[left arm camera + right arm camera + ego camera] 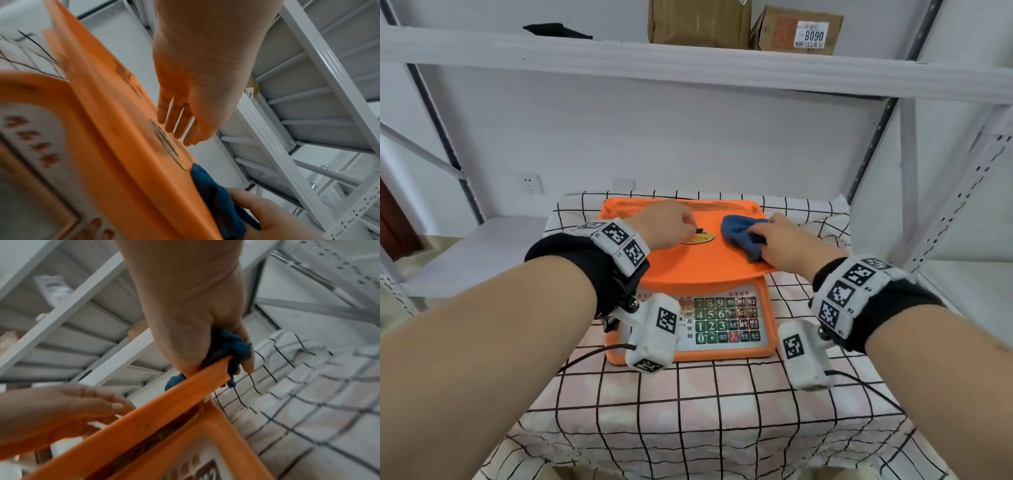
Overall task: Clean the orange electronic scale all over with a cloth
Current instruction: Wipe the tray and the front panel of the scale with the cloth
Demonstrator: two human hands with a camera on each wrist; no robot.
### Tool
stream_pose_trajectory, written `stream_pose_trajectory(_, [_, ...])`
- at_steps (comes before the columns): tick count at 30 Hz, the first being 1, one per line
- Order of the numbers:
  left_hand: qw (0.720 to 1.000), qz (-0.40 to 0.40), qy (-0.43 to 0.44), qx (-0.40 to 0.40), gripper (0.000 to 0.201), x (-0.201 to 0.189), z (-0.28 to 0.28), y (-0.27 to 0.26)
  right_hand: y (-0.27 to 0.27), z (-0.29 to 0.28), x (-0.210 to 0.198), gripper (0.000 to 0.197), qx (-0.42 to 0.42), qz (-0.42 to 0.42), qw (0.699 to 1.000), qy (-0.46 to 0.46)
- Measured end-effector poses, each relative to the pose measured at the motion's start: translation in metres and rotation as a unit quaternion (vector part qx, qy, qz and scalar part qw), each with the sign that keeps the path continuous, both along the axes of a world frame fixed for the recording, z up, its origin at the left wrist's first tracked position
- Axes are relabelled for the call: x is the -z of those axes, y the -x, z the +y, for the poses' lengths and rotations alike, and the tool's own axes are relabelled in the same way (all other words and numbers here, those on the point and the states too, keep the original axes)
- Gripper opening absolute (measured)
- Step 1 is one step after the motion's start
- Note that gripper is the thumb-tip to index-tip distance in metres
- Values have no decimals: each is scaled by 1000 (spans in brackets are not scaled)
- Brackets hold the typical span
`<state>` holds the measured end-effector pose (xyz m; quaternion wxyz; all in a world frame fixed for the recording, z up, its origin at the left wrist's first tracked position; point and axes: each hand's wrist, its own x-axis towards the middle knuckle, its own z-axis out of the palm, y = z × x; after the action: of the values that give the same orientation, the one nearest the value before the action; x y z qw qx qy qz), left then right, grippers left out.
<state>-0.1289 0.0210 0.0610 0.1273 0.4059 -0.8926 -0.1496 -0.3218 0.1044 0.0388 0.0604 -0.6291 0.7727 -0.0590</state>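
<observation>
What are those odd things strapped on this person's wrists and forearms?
Each forearm is bare, with no sleeve. A black fabric cuff wraps the left wrist and the right wrist. Over each cuff sits a white band of square black-and-white coded tags. Beneath each wrist hangs a small white boxy camera unit, also tagged, on a black bracket, with a thin black cable trailing back.

Both forearms are bare; each wrist wears a black fabric cuff (571,260) under a white band (619,245) printed with square black-and-white markers; a white camera housing (652,334) with similar markers hangs below each wrist, bolted to a black bracket; a thin black cable (592,354) trails from each housing.
</observation>
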Motion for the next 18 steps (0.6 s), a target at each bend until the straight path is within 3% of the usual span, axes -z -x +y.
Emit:
stream_pose_trajectory(5, [998,-60,25,21,27,5,-19,18,-3,-5,-22,13,-42,189,979,-67])
stream_pose_trajectory(14, [990,-123,43,59,19,7,-24,27,3,-26,-21,29,24,144,984,-102])
stream_pose_trajectory(18, [984,-146,51,83,29,5,-15,43,-6,-18,-22,48,26,118,990,-68])
